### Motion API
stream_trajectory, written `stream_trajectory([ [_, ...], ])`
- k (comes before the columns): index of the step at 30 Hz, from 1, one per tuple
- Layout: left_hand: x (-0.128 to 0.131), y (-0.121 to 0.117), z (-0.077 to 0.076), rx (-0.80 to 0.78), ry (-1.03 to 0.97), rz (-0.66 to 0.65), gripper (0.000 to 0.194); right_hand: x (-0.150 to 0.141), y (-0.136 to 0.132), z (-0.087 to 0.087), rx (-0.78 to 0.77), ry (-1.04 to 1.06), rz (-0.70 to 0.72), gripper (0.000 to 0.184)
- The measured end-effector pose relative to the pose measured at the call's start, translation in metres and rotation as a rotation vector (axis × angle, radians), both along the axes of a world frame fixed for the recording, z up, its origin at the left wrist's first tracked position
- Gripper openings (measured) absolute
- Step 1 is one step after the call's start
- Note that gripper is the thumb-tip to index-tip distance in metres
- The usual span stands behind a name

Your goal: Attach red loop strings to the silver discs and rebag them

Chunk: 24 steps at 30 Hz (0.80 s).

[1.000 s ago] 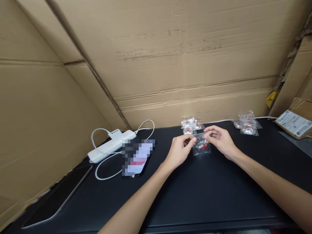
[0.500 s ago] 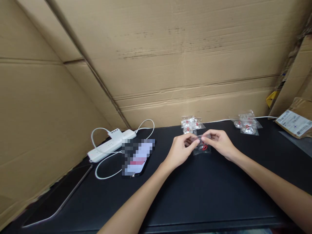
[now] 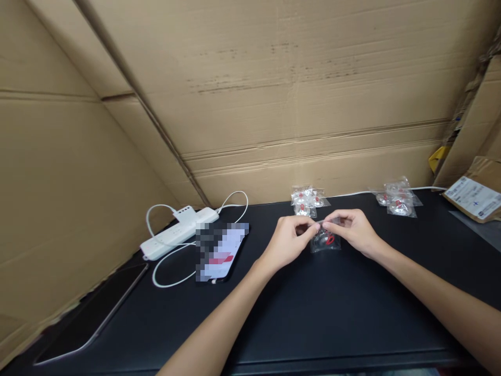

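Note:
A small clear plastic bag [image 3: 325, 242] hangs upright just over the black table [image 3: 305, 313], with a red loop and something shiny inside that I cannot make out. My left hand [image 3: 291, 237] pinches its top edge between thumb and forefinger. Right beside it, my right hand [image 3: 352, 232] pinches the same edge, the two thumb tips almost touching. Behind my hands lies a group of similar clear bags [image 3: 307, 199] with red bits in them. Another such group of bags [image 3: 399, 198] rests farther right, near the cardboard wall.
At the left stand a white power strip [image 3: 178, 234] with looped white cables and a phone [image 3: 225, 256], its screen partly blurred. A dark flat tablet-like panel [image 3: 94, 313] lies at the left edge. A labelled cardboard package [image 3: 475, 198] is at the right. Cardboard walls [image 3: 274, 104] enclose the back and left.
My hands have come closer together along the bag's top edge, the right one moving left and slightly down. The bag stays in nearly the same place.

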<state>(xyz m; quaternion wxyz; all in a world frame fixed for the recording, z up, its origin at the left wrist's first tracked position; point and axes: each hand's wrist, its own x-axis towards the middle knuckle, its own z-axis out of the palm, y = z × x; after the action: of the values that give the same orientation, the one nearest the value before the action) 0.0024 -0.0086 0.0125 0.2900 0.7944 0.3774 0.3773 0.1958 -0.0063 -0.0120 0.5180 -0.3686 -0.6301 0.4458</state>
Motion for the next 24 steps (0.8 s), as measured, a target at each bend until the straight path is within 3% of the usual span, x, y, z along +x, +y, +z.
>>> stream_trajectory([
  [14,0.0013,-0.0027,0.0022,0.039,0.013,-0.048,0.022,0.0002,-0.002,0.0034,0.024,-0.035,0.055,0.018],
  [24,-0.005,0.0062,0.0002,-0.129,-0.051,-0.084,0.023,0.0089,0.0058,0.0,0.036,-0.074,0.033,0.019],
])
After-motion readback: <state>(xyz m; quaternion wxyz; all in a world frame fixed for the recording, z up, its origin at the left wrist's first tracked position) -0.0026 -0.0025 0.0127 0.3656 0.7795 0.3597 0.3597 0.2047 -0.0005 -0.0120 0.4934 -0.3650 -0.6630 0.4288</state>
